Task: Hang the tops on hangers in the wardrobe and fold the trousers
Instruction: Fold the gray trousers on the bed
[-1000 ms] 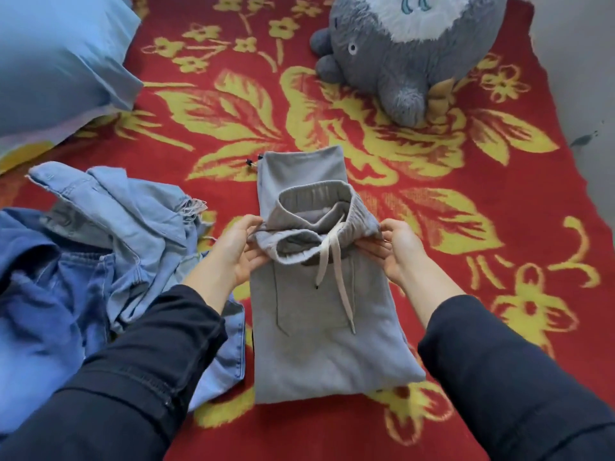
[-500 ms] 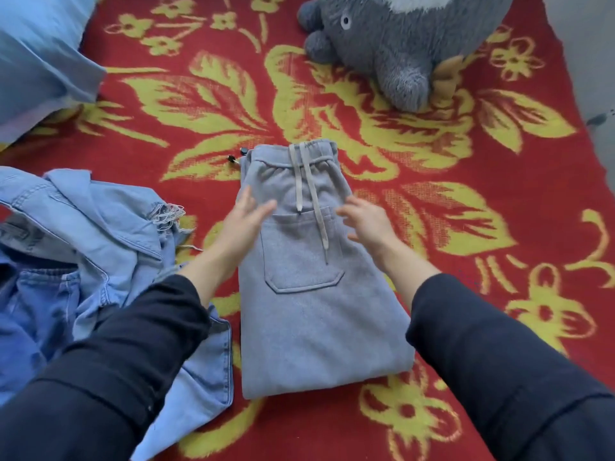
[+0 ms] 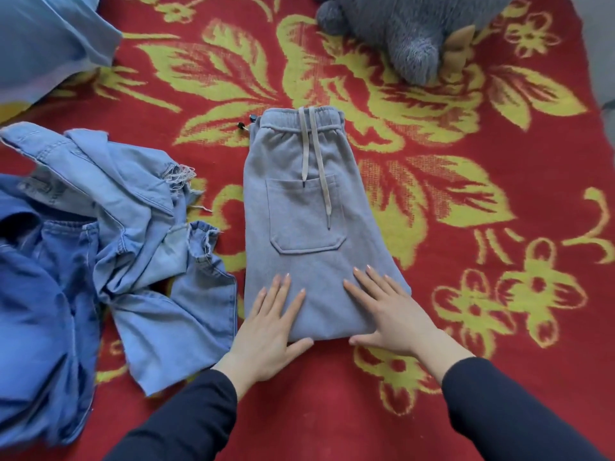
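Note:
Grey sweat trousers [image 3: 309, 201] lie folded flat in the middle of the red and yellow blanket, waistband away from me, drawstring trailing over a patch pocket. My left hand [image 3: 273, 324] rests flat with straight fingers on the near left corner of the fold. My right hand [image 3: 389, 311] lies flat on the near right corner, fingers spread. A heap of light and dark blue denim garments [image 3: 100, 234] is crumpled to the left, touching the trousers' near left edge.
A grey plush toy [image 3: 409, 31] sits at the far side of the blanket [image 3: 499, 327]. A light blue pillow [image 3: 43, 41] is at the far left. A grey wall or floor strip shows at the far right edge.
The waistband, held up by both hands a second ago, has been laid flat away from me. Both hands let go and slid down to the near edge of the fold.

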Action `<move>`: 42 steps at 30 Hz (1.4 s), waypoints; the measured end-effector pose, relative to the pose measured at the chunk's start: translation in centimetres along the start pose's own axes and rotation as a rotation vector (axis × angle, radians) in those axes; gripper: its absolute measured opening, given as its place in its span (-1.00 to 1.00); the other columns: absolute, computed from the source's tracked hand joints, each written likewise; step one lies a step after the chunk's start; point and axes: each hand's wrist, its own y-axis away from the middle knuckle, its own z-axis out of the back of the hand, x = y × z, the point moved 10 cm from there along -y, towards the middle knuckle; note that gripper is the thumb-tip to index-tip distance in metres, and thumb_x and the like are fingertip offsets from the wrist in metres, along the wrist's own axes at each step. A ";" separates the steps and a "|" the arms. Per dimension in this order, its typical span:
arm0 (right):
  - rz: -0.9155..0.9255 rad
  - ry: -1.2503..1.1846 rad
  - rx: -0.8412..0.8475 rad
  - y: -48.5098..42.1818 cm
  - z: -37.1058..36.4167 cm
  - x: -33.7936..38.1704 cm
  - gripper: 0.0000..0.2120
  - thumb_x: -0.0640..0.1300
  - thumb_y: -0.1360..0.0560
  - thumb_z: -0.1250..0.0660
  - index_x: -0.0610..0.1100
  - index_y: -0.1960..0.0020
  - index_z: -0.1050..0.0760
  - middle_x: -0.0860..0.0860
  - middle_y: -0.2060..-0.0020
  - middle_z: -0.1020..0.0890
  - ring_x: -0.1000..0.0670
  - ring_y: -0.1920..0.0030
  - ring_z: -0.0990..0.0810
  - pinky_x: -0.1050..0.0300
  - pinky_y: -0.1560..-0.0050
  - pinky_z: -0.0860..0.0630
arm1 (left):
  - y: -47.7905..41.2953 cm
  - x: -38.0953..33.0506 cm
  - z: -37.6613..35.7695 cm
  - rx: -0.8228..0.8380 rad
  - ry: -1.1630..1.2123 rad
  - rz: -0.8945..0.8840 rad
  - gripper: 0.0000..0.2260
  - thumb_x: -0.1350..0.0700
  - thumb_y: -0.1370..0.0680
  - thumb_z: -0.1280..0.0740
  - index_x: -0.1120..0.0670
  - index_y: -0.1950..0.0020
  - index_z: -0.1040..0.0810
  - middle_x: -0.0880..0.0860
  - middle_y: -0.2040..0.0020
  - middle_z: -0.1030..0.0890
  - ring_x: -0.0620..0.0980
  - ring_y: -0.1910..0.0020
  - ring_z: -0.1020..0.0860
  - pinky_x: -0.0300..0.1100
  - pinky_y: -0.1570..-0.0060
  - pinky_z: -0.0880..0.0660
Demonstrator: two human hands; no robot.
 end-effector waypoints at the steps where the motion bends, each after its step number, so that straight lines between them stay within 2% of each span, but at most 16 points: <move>1: 0.025 0.065 0.010 0.5 -0.5 0.2 0.01 0.34 -0.39 -0.31 0.06 -0.56 0.25 0.06 -0.49 0.29 -0.03 -0.52 0.30 0.05 -0.48 0.29 | 0.7 0.1 -0.8 0.019 -0.035 -0.008 -0.17 -0.33 -0.51 -0.13 -0.02 -0.55 0.27 0.11 -0.51 0.37 0.11 -0.49 0.39 -0.06 -0.44 0.40; 3: 0.065 0.170 -0.076 1.0 0.0 1.0 -0.02 0.10 -0.33 -0.50 -0.07 -0.57 -0.03 -0.07 -0.53 0.00 -0.11 -0.54 -0.04 -0.02 -0.50 -0.07 | 1.7 0.2 -1.4 0.017 -0.140 -0.027 -0.12 -0.17 -0.46 -0.33 0.07 -0.57 0.13 0.21 -0.54 0.21 0.21 -0.53 0.21 0.05 -0.49 0.20; 5: 0.054 0.191 -0.225 1.2 1.4 1.6 -0.24 -0.10 -0.29 -0.54 -0.10 -0.44 -0.37 -0.12 -0.41 -0.40 -0.15 -0.40 -0.40 -0.05 -0.32 -0.42 | 1.6 -0.2 -0.2 -0.088 -0.214 -0.030 -0.35 0.08 -0.49 -0.29 0.14 -0.54 -0.16 0.27 -0.52 -0.13 0.24 -0.51 -0.10 0.07 -0.46 -0.14; 7: 0.052 0.192 -0.207 1.0 1.2 1.9 -0.39 -0.15 -0.55 -0.27 -0.06 -0.54 -0.15 -0.09 -0.51 -0.22 -0.13 -0.51 -0.19 -0.03 -0.46 -0.19 | 1.2 -0.2 0.6 -0.141 -0.234 0.007 -0.47 0.25 -0.52 -0.07 0.17 -0.52 -0.21 0.25 -0.51 -0.21 0.20 -0.51 -0.15 0.03 -0.45 -0.17; 9: 0.014 0.136 -0.049 0.8 -0.2 1.1 -0.46 -0.20 -0.64 -0.04 -0.01 -0.57 0.02 0.00 -0.56 -0.05 -0.04 -0.55 -0.01 0.03 -0.51 0.02 | 0.5 0.3 -0.4 -0.035 -0.168 0.028 -0.49 0.21 -0.62 -0.02 0.13 -0.57 0.02 0.16 -0.58 0.02 0.13 -0.56 0.07 -0.05 -0.50 0.11; 11: -0.011 0.066 -0.025 1.4 0.4 0.8 -0.54 -0.21 -0.63 -0.05 -0.03 -0.51 -0.15 -0.04 -0.50 -0.25 -0.07 -0.49 -0.22 0.02 -0.45 -0.15 | 0.6 0.7 -0.8 0.053 -0.071 0.020 -0.50 0.10 -0.67 -0.05 0.09 -0.58 0.02 0.08 -0.59 0.02 0.04 -0.56 0.08 -0.13 -0.48 0.16; 14: -0.049 -0.128 -0.042 3.7 2.0 0.9 -0.80 -0.14 -0.59 -0.13 -0.06 -0.20 -0.38 -0.08 -0.11 -0.57 -0.15 -0.12 -0.54 0.00 0.00 -0.43 | 2.9 -0.1 0.2 0.117 0.113 -0.002 -0.54 0.05 -0.66 -0.11 0.07 -0.55 -0.13 0.05 -0.56 -0.14 -0.02 -0.55 -0.07 -0.20 -0.47 0.02; 17: -0.065 -0.279 0.221 7.6 -0.3 2.5 -0.89 -0.09 -0.54 -0.21 -0.10 0.00 -0.45 -0.08 0.10 -0.63 -0.14 0.07 -0.57 0.03 0.14 -0.46 | 8.0 -2.4 -1.1 0.274 0.211 0.026 -0.60 -0.03 -0.65 -0.13 0.05 -0.47 -0.32 0.10 -0.45 -0.38 0.06 -0.41 -0.36 -0.14 -0.34 -0.29; 19: -0.102 -0.387 0.481 11.4 -3.2 3.9 -0.82 -0.09 -0.47 -0.24 -0.17 0.05 -0.52 -0.08 0.20 -0.64 -0.13 0.17 -0.62 0.09 0.22 -0.50 | 11.9 -5.1 -3.4 0.478 0.292 0.032 -0.72 -0.06 -0.62 -0.16 0.07 -0.16 -0.53 0.13 -0.13 -0.62 0.08 -0.07 -0.57 -0.11 -0.04 -0.44; 21: -0.119 -0.382 0.717 14.9 -5.9 5.0 -0.75 -0.06 -0.46 -0.27 -0.19 -0.01 -0.56 -0.06 0.19 -0.61 -0.13 0.14 -0.62 0.08 0.15 -0.50 | 15.0 -7.7 -5.0 0.679 0.416 0.038 -0.77 -0.05 -0.57 -0.22 0.08 0.10 -0.54 0.15 0.08 -0.65 -0.01 0.20 -0.52 -0.15 0.16 -0.42; 25: -0.151 -0.366 0.886 16.8 -7.1 4.7 -0.69 0.01 -0.41 -0.38 -0.14 -0.08 -0.59 -0.02 0.07 -0.63 -0.10 -0.05 -0.61 -0.04 -0.11 -0.56 | 16.1 -9.3 -4.9 0.927 0.535 0.079 -0.86 -0.03 -0.56 -0.29 0.00 0.06 -0.58 -0.02 0.11 -0.58 -0.06 0.14 -0.50 -0.17 0.07 -0.44; 28: -0.188 -0.430 0.747 14.2 -4.0 2.5 -0.74 -0.01 -0.35 -0.39 -0.14 0.04 -0.60 -0.02 0.14 -0.66 -0.04 0.06 -0.63 0.04 0.02 -0.55 | 13.0 -8.0 -1.7 0.863 0.602 0.093 -0.87 -0.02 -0.55 -0.33 -0.01 0.11 -0.60 -0.04 0.13 -0.60 -0.07 0.15 -0.53 -0.17 0.08 -0.46; 32: -0.214 -0.591 0.447 9.0 2.7 -0.9 -0.93 -0.11 -0.29 -0.40 -0.10 0.28 -0.55 0.03 0.34 -0.59 0.03 0.27 -0.53 0.12 0.22 -0.46 | 7.9 -5.1 4.2 0.693 0.823 0.122 -0.90 0.06 -0.55 -0.35 0.03 0.06 -0.65 -0.03 -0.03 -0.67 -0.06 0.00 -0.63 -0.12 -0.05 -0.53; 35: -0.214 -0.477 0.129 5.3 7.7 -2.7 -0.87 -0.14 -0.33 -0.33 -0.09 0.35 -0.42 0.06 0.42 -0.52 0.03 0.36 -0.48 0.15 0.39 -0.34 | 2.7 -1.6 8.7 0.382 0.645 0.122 -0.86 0.04 -0.54 -0.32 0.04 0.19 -0.57 0.00 0.21 -0.61 -0.02 0.18 -0.57 -0.12 0.15 -0.46; 38: -0.215 -0.265 -0.092 2.5 9.9 -2.9 -0.95 -0.09 -0.47 -0.24 -0.05 0.14 -0.45 0.00 0.18 -0.59 -0.12 0.11 -0.55 0.04 0.21 -0.42 | -1.3 1.2 11.1 0.054 0.300 0.166 -0.83 -0.01 -0.55 -0.28 0.05 0.18 -0.46 0.01 0.17 -0.46 0.07 0.08 -0.48 -0.05 0.15 -0.40; 42: -0.242 -0.287 -0.184 -0.6 8.6 -3.0 -0.74 -0.05 -0.49 -0.22 -0.05 -0.16 -0.46 -0.01 -0.08 -0.57 -0.10 -0.17 -0.48 -0.04 -0.06 -0.33 | -3.0 2.7 9.1 -0.116 0.103 0.267 -0.85 -0.03 -0.60 -0.20 0.00 -0.09 -0.44 0.01 -0.04 -0.43 0.08 -0.09 -0.42 -0.08 0.07 -0.28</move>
